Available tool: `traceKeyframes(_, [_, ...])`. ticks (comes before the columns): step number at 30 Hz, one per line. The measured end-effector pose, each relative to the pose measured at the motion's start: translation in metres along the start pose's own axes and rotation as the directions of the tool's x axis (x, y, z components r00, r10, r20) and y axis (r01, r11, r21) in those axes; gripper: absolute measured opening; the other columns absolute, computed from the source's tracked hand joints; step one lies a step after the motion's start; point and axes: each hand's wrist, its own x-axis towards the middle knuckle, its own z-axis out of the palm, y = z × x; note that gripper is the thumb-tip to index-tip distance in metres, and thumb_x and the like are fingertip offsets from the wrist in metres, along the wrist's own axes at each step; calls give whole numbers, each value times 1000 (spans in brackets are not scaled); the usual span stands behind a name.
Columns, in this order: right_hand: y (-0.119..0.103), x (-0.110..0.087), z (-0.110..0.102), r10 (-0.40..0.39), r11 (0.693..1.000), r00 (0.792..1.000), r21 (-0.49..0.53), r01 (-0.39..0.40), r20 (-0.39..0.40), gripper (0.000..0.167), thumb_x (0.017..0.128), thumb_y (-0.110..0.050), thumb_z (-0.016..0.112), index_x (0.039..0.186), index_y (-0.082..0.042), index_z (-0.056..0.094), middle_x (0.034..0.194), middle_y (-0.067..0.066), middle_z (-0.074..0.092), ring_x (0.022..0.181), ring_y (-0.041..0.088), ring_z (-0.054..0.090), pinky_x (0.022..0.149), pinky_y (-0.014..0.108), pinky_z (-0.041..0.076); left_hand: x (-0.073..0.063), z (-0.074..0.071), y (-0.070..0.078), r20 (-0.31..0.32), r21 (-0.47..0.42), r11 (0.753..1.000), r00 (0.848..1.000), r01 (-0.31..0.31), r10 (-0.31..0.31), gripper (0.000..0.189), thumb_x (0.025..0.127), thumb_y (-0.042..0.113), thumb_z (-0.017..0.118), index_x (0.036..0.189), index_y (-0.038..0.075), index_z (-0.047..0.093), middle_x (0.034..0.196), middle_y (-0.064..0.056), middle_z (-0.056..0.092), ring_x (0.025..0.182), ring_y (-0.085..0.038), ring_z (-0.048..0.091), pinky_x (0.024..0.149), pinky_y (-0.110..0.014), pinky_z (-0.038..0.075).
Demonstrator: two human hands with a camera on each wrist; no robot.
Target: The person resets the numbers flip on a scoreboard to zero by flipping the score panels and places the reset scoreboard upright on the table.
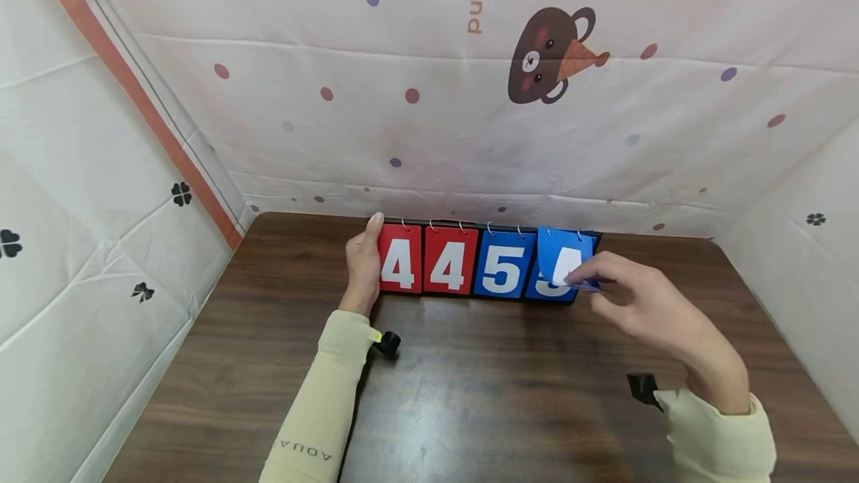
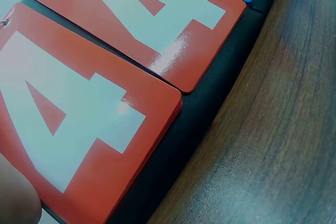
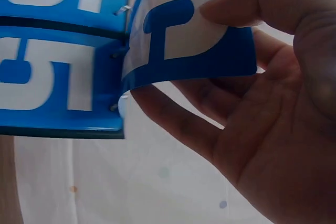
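Note:
A flip scoreboard with a black backing [image 2: 202, 103] lies on the table, its number cards hung on metal rings. Two red cards show 4 and 4; the first red card [image 1: 400, 278] is at the left end. My left hand [image 1: 363, 263] grips that end, its thumb [image 2: 18, 195] at the card's edge. To the right, a blue card [image 1: 505, 264] shows 5. My right hand [image 1: 644, 304] pinches the lifted, bent blue card [image 3: 210, 69] at the right end. Another 5 card [image 3: 58, 77] lies under it. My thumb hides part of the lifted card's numeral.
The brown wooden table [image 1: 429, 408] extends in front of the scoreboard. A pale printed cloth [image 1: 429, 133] with dots and a bear hangs behind it, and more cloth [image 1: 101, 244] hangs at the left. A small black device [image 1: 388, 343] is at the left cuff.

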Motion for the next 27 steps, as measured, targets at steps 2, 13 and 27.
traceKeyframes(2, [1,0,5,5,999,1000,-33,-4,28,44,86,11,74,117,-20,74,117,-8,70,103,14,65,90,30,55,0,0,0,-3,1,1000,1000,0,0,51,100,56,65,69,16,62,80,-2,69,80,-18,63,75,-33,52])
traceKeyframes(13, [4,6,23,170,985,971,-72,-160,171,32,89,2,72,118,-11,74,127,16,66,107,36,63,93,62,55,1,0,2,-7,-10,1000,1000,-5,5,52,101,55,65,67,16,58,77,-1,67,78,-16,62,75,-32,51])
traceKeyframes(27, [13,6,35,268,948,945,-223,-225,187,48,82,-3,87,127,-5,71,138,31,58,120,52,57,93,70,51,0,0,2,0,-7,1000,1000,1,-1,51,100,56,65,68,17,59,80,-1,67,80,-17,62,75,-33,51])
